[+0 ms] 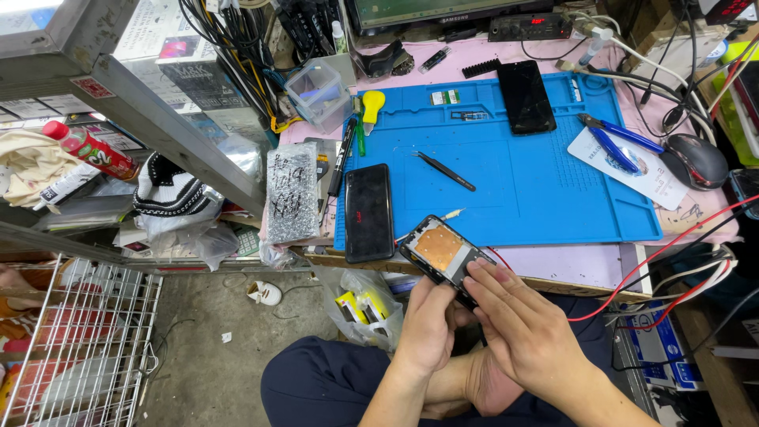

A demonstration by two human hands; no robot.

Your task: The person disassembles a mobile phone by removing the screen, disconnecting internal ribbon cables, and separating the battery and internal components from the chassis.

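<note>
An opened phone (443, 251) is being held in both hands just below the front edge of the workbench, above the person's lap and near the lower left corner of the blue work mat (545, 190). Its back cover is off, so that a copper-coloured square plate is showing inside a dark frame, with a paler patch beside it; the body is lying tilted, its far end pointing up and to the left. The left hand (431, 320) is cupping the near end from beneath, fingers curled closed against the frame. The right hand (514, 320) is lying over the near right corner, fingers extended and pressing flat on the exposed interior. On the mat, well apart from the hands, black tweezers (444, 170) are lying, and a second, closed black phone (368, 212) is resting at the mat's left edge.
</note>
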